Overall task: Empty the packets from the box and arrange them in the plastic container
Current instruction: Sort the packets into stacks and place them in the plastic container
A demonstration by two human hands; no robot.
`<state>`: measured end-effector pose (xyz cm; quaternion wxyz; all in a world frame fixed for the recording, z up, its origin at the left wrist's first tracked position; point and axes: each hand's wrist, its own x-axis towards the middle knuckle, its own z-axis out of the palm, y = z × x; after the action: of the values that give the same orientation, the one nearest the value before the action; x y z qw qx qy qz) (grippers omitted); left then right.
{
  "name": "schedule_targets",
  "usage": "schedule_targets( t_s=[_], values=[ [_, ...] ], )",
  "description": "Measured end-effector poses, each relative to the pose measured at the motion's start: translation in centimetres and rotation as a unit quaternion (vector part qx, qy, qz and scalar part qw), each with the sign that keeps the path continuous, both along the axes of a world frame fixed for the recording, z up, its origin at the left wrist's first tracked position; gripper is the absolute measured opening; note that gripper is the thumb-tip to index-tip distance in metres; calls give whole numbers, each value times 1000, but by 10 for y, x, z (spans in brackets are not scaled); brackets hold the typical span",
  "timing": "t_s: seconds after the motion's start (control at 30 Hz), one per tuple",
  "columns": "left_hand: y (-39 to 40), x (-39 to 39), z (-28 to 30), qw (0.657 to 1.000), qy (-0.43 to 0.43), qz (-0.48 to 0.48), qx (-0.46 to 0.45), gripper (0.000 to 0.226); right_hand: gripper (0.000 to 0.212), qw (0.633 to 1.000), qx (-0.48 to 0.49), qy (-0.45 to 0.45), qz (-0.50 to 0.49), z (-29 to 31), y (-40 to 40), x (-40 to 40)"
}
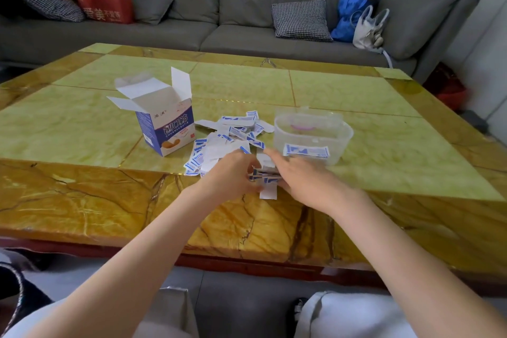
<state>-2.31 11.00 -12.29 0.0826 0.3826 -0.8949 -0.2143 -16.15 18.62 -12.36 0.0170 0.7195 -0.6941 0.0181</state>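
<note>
A blue and white cardboard box (167, 129) stands upright on the table with its top flaps open. To its right lies a loose pile of white and blue packets (233, 134). A clear plastic container (315, 134) sits right of the pile, with a few packets (306, 150) lying against its front wall inside. Between my left hand (233, 175) and my right hand (299, 173) is a small stack of packets (265, 177), gripped from both sides just above the table, in front of the pile.
The yellow-green and amber marble table (356, 96) has a red wooden front edge near my knees. A grey sofa (219, 8) behind it carries a red bag (105, 3), checked cushions, a blue bag and a white bag.
</note>
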Motion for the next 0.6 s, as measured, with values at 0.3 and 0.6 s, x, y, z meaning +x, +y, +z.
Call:
schedule_targets(
  t_s=[0.3,0.6],
  values=[
    [-1,-6,-2,1000,22,19,-3,26,26,992,86,-7,-88,11,15,-23],
    [6,-18,-1,1000,29,5,-11,25,21,987,64,-103,-109,18,15,-23]
  ],
)
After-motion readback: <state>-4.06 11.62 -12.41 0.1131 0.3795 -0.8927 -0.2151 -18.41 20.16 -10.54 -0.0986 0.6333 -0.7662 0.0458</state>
